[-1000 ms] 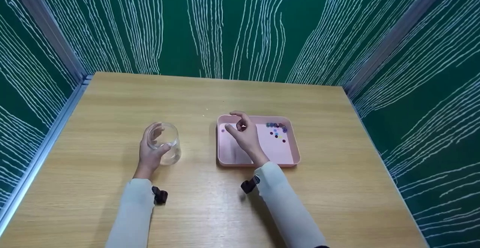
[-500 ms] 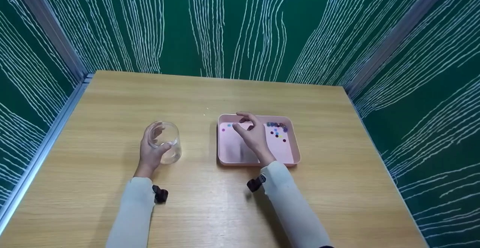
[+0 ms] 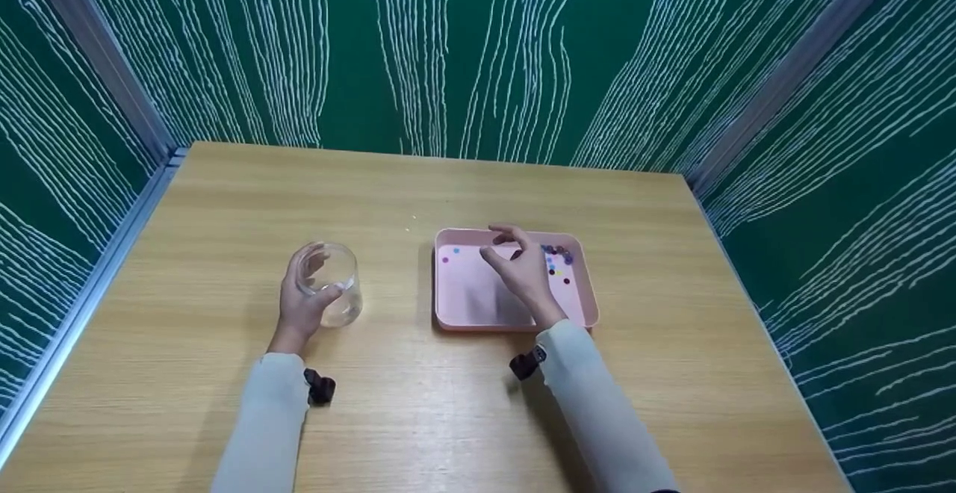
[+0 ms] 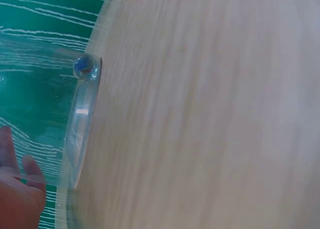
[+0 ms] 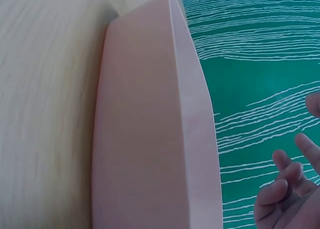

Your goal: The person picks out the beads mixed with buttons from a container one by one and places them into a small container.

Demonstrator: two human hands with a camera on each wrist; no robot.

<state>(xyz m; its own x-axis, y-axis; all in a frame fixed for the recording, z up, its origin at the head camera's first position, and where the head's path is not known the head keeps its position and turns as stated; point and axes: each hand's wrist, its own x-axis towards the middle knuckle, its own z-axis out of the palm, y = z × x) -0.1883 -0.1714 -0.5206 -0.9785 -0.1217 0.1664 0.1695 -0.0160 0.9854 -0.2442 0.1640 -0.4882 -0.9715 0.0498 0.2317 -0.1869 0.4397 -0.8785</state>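
Observation:
My left hand (image 3: 300, 305) grips a clear glass cup (image 3: 342, 308) from its left side, thumb at the front and fingers behind. Inside the cup, the left wrist view shows one blue-swirled marble (image 4: 84, 66) at the bottom. Over the middle of a shallow pink tray (image 3: 470, 302) hovers my right hand (image 3: 526, 275), thumb and index finger apart with nothing visible between them. The right wrist view shows its other fingers (image 5: 272, 193) loosely bent. Several marbles (image 3: 567, 258) lie in the tray's far right corner, partly hidden behind that hand.
Small dark and coloured dots (image 3: 566, 281) are scattered near the marbles, and a pink dot (image 3: 446, 260) and a blue dot (image 3: 456, 251) lie at the tray's left end. A green wall (image 3: 351, 52) with white lines borders the wooden table (image 3: 403, 403).
My right hand has moved rightward over the tray, uncovering the blue dot at the left and covering some marbles. My left hand and the glass cup stay put.

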